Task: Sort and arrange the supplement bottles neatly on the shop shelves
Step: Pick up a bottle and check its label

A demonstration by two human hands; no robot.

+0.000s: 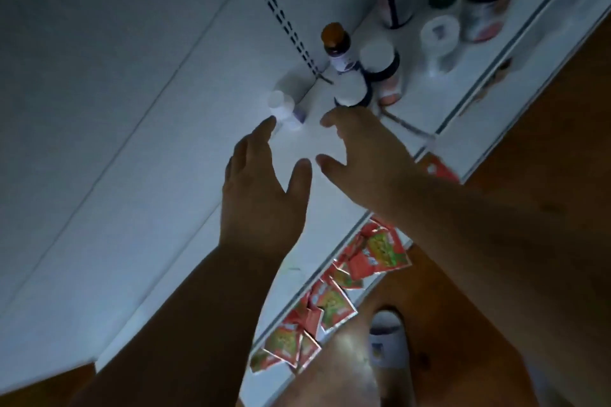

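Both hands: I see them open, holding nothing
Left hand (261, 188): fingertips by small white bottle (284, 109)
Right hand (360, 149): just right of that bottle, over the shelf (185, 155)

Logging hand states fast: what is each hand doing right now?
Left hand: open, holding nothing, fingertips near the small white bottle.
Right hand: open, fingers spread, holding nothing, near the white-capped bottle.

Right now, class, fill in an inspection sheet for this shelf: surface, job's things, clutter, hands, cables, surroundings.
Surface: white shelf, dimly lit.
Job's things: small white bottle stands alone; brown-capped bottle and white-lidded jars clustered to the right.
Clutter: red sachets on the level below.
Hands: left hand and right hand open, holding nothing, near the small bottle.
Cables: nothing seen.
Surroundings: wooden floor, slotted upright.
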